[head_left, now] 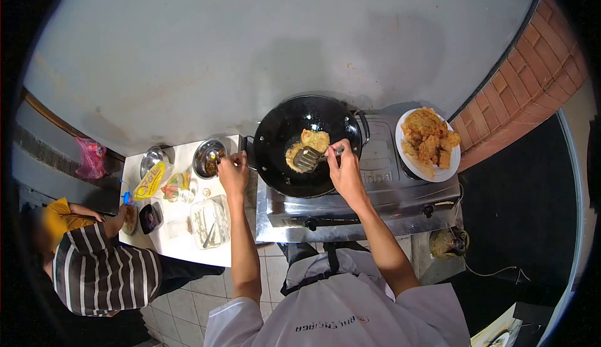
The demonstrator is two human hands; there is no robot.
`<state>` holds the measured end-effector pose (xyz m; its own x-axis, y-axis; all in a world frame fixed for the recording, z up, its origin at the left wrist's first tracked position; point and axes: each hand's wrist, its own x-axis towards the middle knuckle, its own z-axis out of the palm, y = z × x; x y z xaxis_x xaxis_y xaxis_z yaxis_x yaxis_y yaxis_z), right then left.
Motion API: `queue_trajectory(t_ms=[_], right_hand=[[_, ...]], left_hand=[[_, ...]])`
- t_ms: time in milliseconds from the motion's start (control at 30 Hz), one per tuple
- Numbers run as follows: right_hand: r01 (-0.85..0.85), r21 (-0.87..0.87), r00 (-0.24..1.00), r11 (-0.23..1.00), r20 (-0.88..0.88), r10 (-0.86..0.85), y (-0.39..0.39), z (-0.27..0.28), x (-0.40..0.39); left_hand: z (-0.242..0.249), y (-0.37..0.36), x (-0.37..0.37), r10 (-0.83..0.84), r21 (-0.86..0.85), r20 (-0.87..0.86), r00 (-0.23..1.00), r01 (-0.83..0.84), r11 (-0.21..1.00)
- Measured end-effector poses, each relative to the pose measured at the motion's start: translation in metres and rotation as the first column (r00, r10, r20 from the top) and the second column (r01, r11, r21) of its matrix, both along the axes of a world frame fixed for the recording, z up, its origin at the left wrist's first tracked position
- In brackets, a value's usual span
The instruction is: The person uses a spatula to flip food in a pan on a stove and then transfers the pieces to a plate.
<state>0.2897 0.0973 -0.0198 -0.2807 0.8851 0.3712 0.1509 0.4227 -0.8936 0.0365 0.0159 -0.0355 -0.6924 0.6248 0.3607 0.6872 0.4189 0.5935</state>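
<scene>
My right hand [342, 161] is closed around the handle of a slotted spatula [307, 158], its blade low in the black wok [278, 181]. Two pieces of frying food lie in the wok: a golden fritter [315, 139] beside the blade and a paler piece [292, 152] partly hidden under it. My left hand [233, 170] is left of the wok, fingers drawn together at the right rim of a metal bowl [201, 154] with dark bits of food in it. Whatever those fingers hold, if anything, I cannot make out.
The wok sits on a steel gas stove [400, 212]. To its right is a white plate [455, 164] piled with fried food [426, 135]. The white table [178, 247] bears a clear container [209, 222], a yellow packet [150, 181] and a dark bowl [150, 218]. Two people [109, 269] are at left.
</scene>
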Motion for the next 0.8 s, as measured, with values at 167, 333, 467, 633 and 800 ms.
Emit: queue_trajectory(t_ms=[167, 333, 467, 633, 800], right_hand=[[0.016, -0.022, 1.0, 1.0, 0.01, -0.016, -0.001, -0.001, 0.0], [0.029, -0.012, 1.0, 1.0, 0.007, -0.029, -0.005, -0.001, 0.001], [0.057, -0.011, 0.998, 0.998, -0.015, -0.057, -0.014, -0.002, 0.007], [0.106, -0.03, 0.987, 0.994, -0.122, -0.109, -0.006, 0.008, 0.022], [0.165, 0.035, 0.982, 0.986, -0.097, -0.161, 0.013, 0.008, 0.029]], left_hand=[[0.003, 0.0, 0.002, 0.009, -0.003, -0.001, 1.0, -0.009, 1.0], [0.001, 0.001, -0.003, 0.011, -0.002, -0.057, 0.998, -0.011, 1.0], [-0.005, 0.003, -0.01, 0.027, 0.002, -0.026, 0.999, -0.027, 1.0], [-0.012, 0.003, -0.019, 0.0, 0.02, -0.04, 0.999, 0.001, 1.0], [-0.005, 0.004, -0.017, -0.011, -0.01, -0.021, 1.0, 0.011, 1.0]])
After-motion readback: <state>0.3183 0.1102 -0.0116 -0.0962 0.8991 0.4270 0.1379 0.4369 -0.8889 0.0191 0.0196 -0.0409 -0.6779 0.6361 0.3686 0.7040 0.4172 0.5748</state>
